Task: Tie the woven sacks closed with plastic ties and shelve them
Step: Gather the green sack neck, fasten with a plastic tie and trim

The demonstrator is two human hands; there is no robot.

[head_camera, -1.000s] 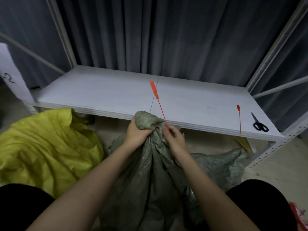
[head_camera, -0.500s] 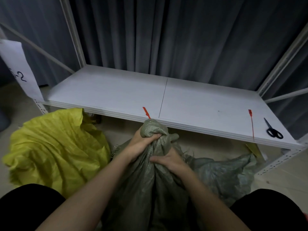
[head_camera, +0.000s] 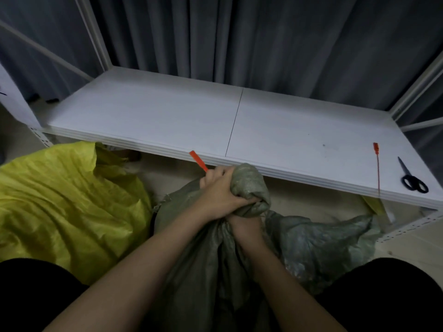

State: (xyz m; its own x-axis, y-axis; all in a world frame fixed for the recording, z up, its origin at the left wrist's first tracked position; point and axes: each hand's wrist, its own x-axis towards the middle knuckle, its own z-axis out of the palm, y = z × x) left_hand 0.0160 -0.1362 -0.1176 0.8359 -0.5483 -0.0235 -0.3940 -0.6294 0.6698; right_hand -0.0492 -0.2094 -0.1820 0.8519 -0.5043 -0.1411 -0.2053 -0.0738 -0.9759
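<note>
The gathered neck of a green sack (head_camera: 251,188) is clenched in the left hand (head_camera: 220,195), an orange tie (head_camera: 198,161) jutting from the fist; the right hand (head_camera: 244,227) is wrapped around the neck just below. A yellow sack (head_camera: 67,202) is slumped at left. A second tie (head_camera: 377,168) and scissors (head_camera: 412,177) are laid on the shelf (head_camera: 167,116), far right.
</note>
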